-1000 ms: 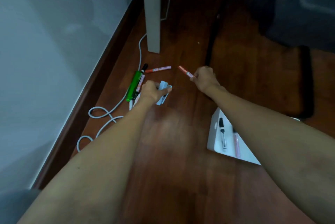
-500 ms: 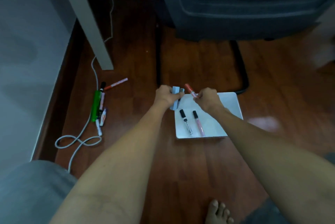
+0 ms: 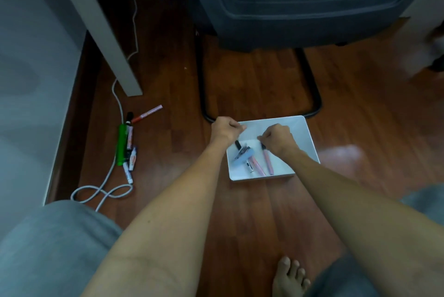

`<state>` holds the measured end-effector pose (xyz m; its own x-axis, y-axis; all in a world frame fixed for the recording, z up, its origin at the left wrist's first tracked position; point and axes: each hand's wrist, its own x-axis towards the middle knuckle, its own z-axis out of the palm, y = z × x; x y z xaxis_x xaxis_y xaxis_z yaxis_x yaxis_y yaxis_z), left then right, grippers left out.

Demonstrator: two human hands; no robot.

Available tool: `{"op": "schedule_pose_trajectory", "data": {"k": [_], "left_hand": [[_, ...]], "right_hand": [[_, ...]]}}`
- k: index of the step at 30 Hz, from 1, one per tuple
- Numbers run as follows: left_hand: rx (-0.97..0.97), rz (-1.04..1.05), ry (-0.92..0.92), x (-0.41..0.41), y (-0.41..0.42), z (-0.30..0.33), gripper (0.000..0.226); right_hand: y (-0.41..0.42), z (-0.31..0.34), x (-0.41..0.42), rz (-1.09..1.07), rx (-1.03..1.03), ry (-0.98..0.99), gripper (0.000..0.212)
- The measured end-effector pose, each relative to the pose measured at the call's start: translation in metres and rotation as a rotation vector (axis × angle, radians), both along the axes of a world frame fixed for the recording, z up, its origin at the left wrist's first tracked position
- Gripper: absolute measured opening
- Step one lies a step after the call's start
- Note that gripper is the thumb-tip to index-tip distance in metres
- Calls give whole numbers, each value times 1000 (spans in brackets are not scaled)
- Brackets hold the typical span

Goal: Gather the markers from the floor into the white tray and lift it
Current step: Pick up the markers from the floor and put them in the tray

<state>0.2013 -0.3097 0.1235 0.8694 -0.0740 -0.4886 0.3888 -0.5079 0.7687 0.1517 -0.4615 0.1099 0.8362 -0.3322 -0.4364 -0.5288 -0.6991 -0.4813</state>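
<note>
The white tray (image 3: 303,138) lies on the wooden floor in front of me. Inside it are a pale blue and white marker bundle (image 3: 243,155), a white marker (image 3: 249,167) and two pink markers (image 3: 268,162). My left hand (image 3: 225,129) hovers over the tray's left rim, fingers curled with nothing in them. My right hand (image 3: 278,137) is over the tray's middle, fingers pinched together just above a pink marker's black cap. On the floor to the left lie a green marker (image 3: 121,145), a red marker (image 3: 147,114) and several white ones (image 3: 131,155).
A white cable (image 3: 103,192) loops past the loose markers along the dark baseboard. A white desk leg (image 3: 113,56) stands behind them. A dark chair with a black tube base (image 3: 314,102) sits just beyond the tray. My bare foot (image 3: 289,277) is at the bottom.
Both hands carried their markers from the pile on the left to the tray and let go. The blue and white bundle and the red-pink marker now lie in the tray.
</note>
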Motion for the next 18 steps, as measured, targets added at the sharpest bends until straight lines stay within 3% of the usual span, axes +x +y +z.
{"op": "schedule_pose_trajectory", "data": {"k": [7,10,14,16,18], "left_hand": [[11,262,-37,28,95,12,10],[17,376,-32,34,149,-4,25],[37,522,-52,28,208,-12,21],[114,562,-61,20,237,-21,7],[228,574,-67,10,268,-38,21]], "right_hand": [[64,14,72,150,42,-81,29],[105,7,96,218,79,-80,26],[156,-16,116,322,106,-86,24],[183,-36,122,371,112,-74,24],[211,-63,126,405,122,-62,27]]}}
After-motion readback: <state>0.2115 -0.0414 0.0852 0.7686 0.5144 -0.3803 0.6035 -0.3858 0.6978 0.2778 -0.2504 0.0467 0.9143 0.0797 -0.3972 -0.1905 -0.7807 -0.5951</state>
